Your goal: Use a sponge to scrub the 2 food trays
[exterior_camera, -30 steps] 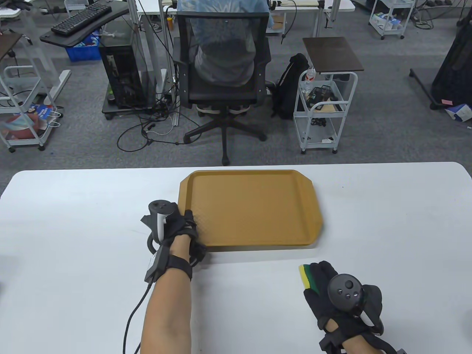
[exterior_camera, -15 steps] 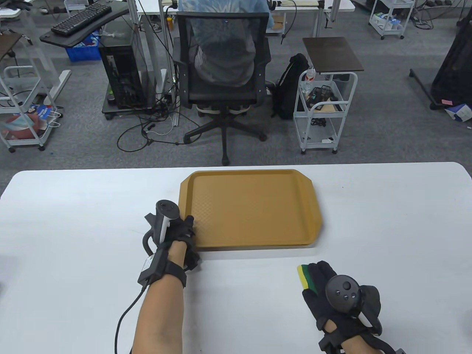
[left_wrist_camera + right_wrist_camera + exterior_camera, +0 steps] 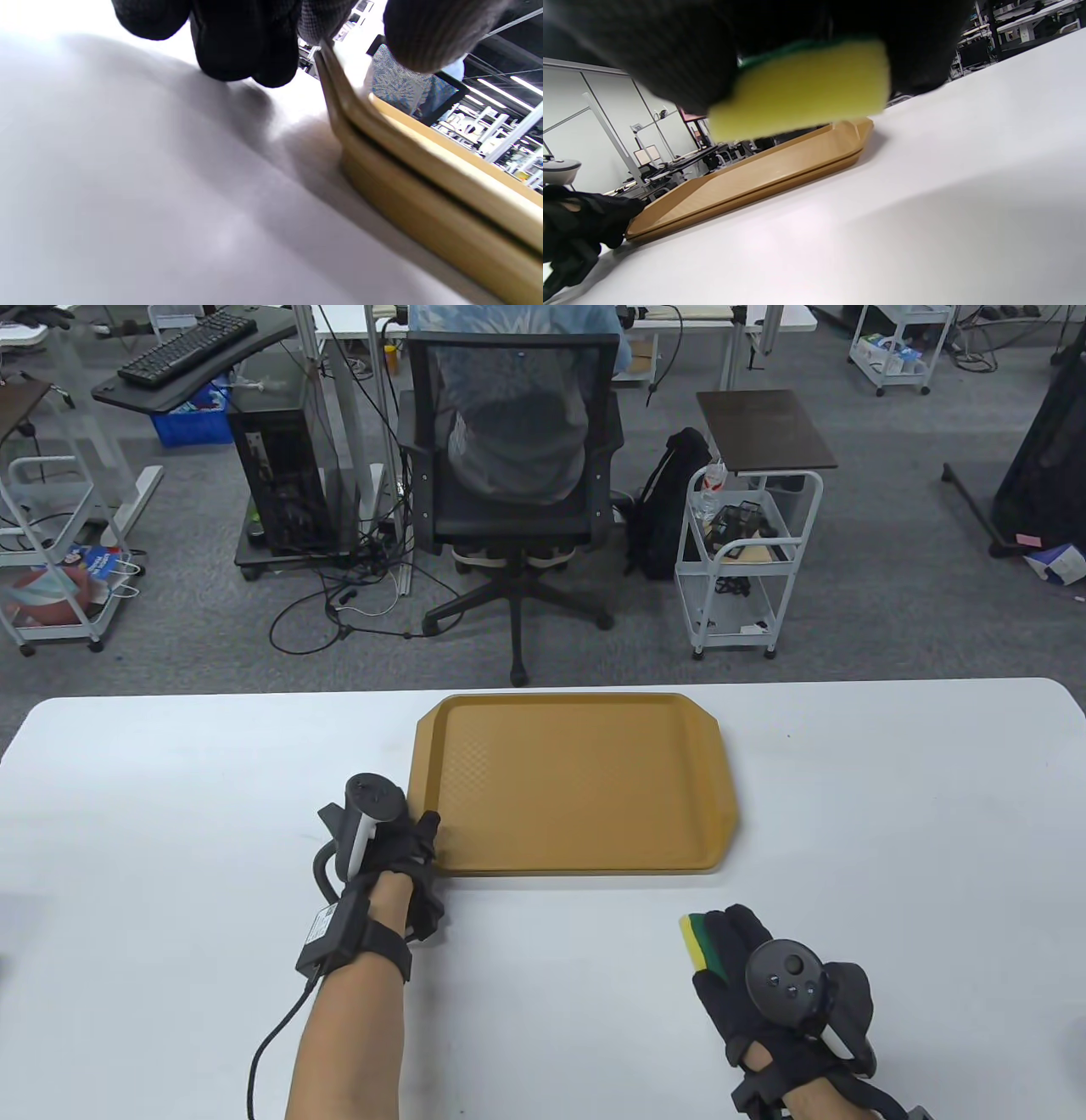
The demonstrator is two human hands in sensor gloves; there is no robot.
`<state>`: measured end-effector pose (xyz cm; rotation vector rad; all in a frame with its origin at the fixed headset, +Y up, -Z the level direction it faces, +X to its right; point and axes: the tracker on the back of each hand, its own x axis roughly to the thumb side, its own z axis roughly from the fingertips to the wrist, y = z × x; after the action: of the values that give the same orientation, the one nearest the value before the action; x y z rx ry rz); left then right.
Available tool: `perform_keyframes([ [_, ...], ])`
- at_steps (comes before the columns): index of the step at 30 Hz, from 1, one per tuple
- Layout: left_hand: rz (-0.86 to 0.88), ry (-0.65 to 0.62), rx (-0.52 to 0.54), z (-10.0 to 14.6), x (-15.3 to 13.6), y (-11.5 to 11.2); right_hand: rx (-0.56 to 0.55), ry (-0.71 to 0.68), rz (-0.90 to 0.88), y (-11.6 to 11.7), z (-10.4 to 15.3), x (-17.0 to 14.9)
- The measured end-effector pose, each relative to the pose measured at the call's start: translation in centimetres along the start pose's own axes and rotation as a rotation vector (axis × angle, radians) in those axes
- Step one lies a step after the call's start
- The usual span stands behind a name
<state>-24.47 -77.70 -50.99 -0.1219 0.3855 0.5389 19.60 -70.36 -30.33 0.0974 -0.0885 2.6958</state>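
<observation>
Two tan food trays lie stacked in the middle of the white table; the top tray (image 3: 577, 780) (image 3: 424, 140) covers the lower tray (image 3: 424, 203). My left hand (image 3: 424, 836) is at the stack's near-left corner. In the left wrist view my left hand (image 3: 322, 38) pinches the top tray's corner rim between thumb and fingers. The stack (image 3: 755, 178) also shows in the right wrist view. My right hand (image 3: 730, 950) rests on the table in front of the stack's near-right corner. It grips a yellow and green sponge (image 3: 696, 942) (image 3: 801, 89).
The white table (image 3: 170, 814) stretches wide on both sides of the trays. Beyond its far edge stand an office chair (image 3: 509, 475) with a person seated in it and a small white cart (image 3: 747, 560).
My left hand has drawn a little left and toward me at the tray corner, and the top tray has shifted slightly left with it. The right hand with the sponge has barely moved.
</observation>
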Motion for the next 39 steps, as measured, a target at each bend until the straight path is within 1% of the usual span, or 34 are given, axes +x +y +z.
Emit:
perform_keyframes([
  [2, -0.020, -0.037, -0.006, 1.3, -0.3, 0.3, -0.003, -0.005, 0.007, 0.0, 0.0, 0.0],
  [4, -0.075, -0.086, 0.003, 3.1, -0.7, 0.6, -0.006, -0.010, 0.014, 0.0, 0.0, 0.1],
  [8, -0.205, -0.188, 0.020, 7.4, -1.9, 1.3, -0.011, -0.025, 0.046, 0.5, -0.1, 0.3],
  [14, -0.305, -0.289, 0.030, 13.7, -3.8, 2.7, -0.004, -0.050, 0.092, 1.8, -0.6, 0.5],
  [18, -0.329, -0.327, 0.019, 16.7, -4.7, 3.1, 0.008, -0.061, 0.116, 2.9, -0.9, 0.7],
  [20, -0.338, -0.342, 0.020, 17.7, -5.0, 3.2, 0.027, -0.059, 0.134, 3.7, -1.1, 0.7],
  [25, -0.304, -0.358, 0.029, 18.4, -5.6, 3.0, 0.063, -0.053, 0.171, 5.5, -1.5, 0.4],
  [28, -0.329, -0.367, 0.031, 18.4, -5.5, 2.8, 0.094, -0.038, 0.190, 6.7, -1.7, 0.1],
  [31, -0.332, -0.368, 0.042, 18.3, -5.3, 3.2, 0.105, -0.018, 0.224, 7.6, -1.9, -0.2],
  [34, -0.306, -0.365, 0.042, 18.3, -5.4, 3.4, 0.116, -0.006, 0.207, 7.5, -2.0, -0.2],
  [39, -0.341, -0.363, 0.047, 18.2, -5.7, 3.2, 0.128, -0.017, 0.250, 7.1, -1.7, 0.1],
])
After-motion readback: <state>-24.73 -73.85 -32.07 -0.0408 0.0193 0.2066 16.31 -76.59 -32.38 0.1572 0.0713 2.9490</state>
